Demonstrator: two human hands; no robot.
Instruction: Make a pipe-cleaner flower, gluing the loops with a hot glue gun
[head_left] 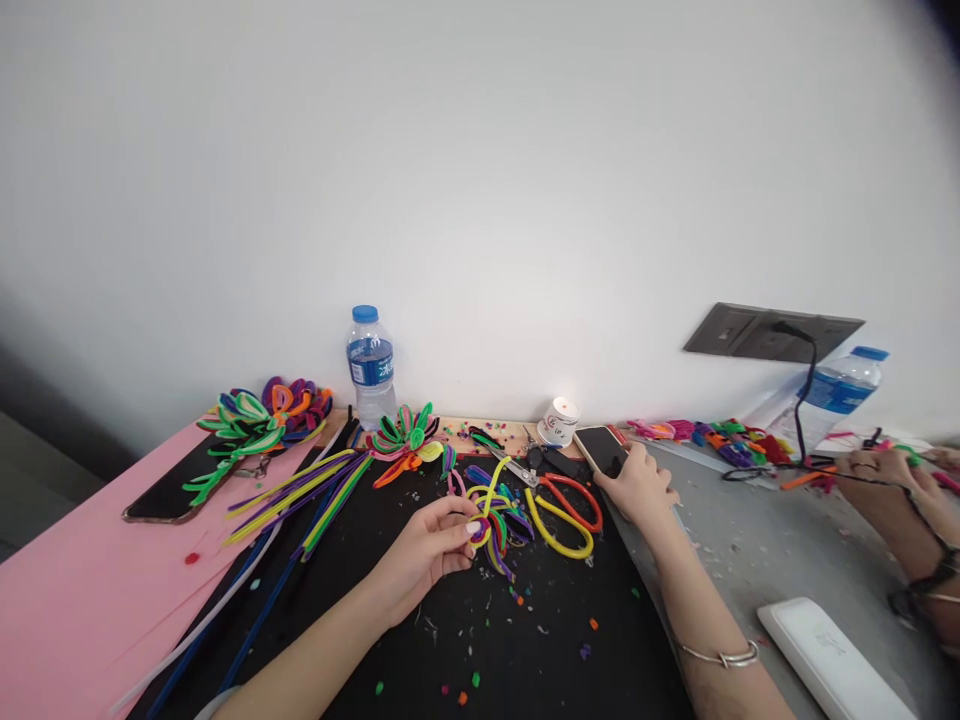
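My left hand (pixel 435 548) is closed on a pipe cleaner flower (pixel 480 530), pinching its coiled yellow and purple part between thumb and fingers. Loops in yellow, purple and green lie just behind it. On the right, my right hand (pixel 641 487) grips the near edge of a smartphone (pixel 604 450) that lies on the table, its screen dark. Between the hands rest scissors (pixel 559 515) with one red and one yellow handle, blades pointing away to the left. A green and pink pipe cleaner flower (pixel 411 435) lies behind my left hand.
Loose pipe cleaners (pixel 300 495) and a second phone (pixel 176 480) lie to the left. A water bottle (pixel 371 370) and a paper cup (pixel 559 421) stand by the wall. Far right are a co-worker's hand (pixel 885 480), a white case (pixel 832 655) and a plugged-in cable (pixel 806 390).
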